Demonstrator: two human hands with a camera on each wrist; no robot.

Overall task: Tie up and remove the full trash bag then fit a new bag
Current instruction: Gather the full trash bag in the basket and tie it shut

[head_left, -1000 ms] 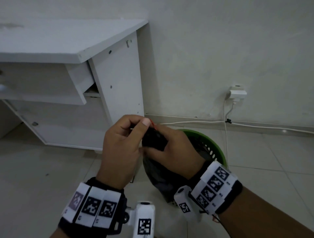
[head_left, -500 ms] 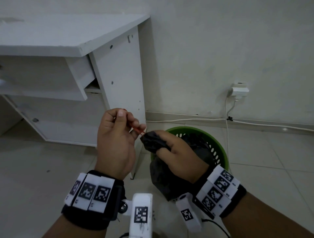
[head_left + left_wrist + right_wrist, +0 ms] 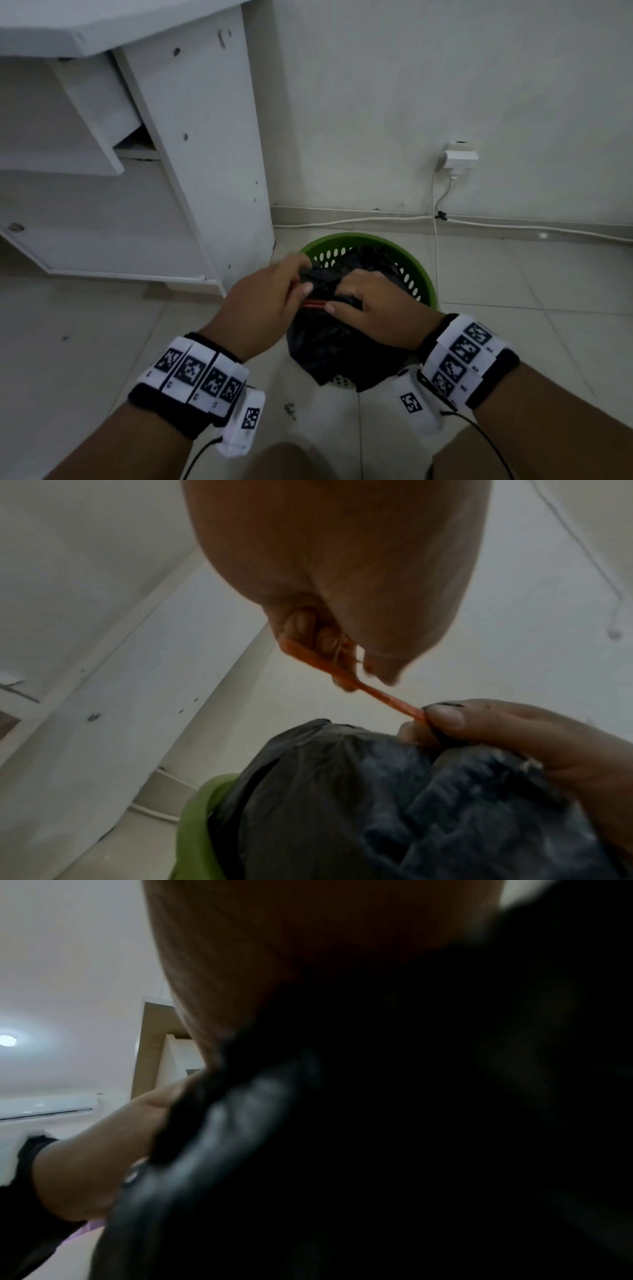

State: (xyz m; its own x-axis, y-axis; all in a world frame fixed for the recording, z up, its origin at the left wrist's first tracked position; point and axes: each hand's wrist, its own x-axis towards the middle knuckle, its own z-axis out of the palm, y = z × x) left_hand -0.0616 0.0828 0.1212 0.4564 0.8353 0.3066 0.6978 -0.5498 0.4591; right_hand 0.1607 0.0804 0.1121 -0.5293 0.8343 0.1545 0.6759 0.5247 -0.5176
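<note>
A black trash bag [image 3: 325,346] sits in a green perforated basket [image 3: 371,240] on the floor, its top bunched together. My left hand [image 3: 301,286] pinches the bag's red drawstring [image 3: 313,304] just left of the bunched neck. The left wrist view shows the drawstring [image 3: 373,693] stretched taut from my curled left fingers [image 3: 308,634] down to the bag [image 3: 359,791]. My right hand [image 3: 342,301] grips the gathered neck, thumb [image 3: 445,715] pressed where the string comes out. The bag [image 3: 411,1123] fills the right wrist view, hiding my right fingers.
A white desk [image 3: 205,154] stands close to the left of the basket. White wall behind, with a plugged adapter [image 3: 460,159] and a cable [image 3: 513,224] running along the skirting. Tiled floor [image 3: 85,342] lies open to the left and right. Small debris [image 3: 290,408] is near my knees.
Both hands and the bag neck have dropped lower over the basket. My left hand, which had pulled the drawstring up and left, has come back close to the right hand.
</note>
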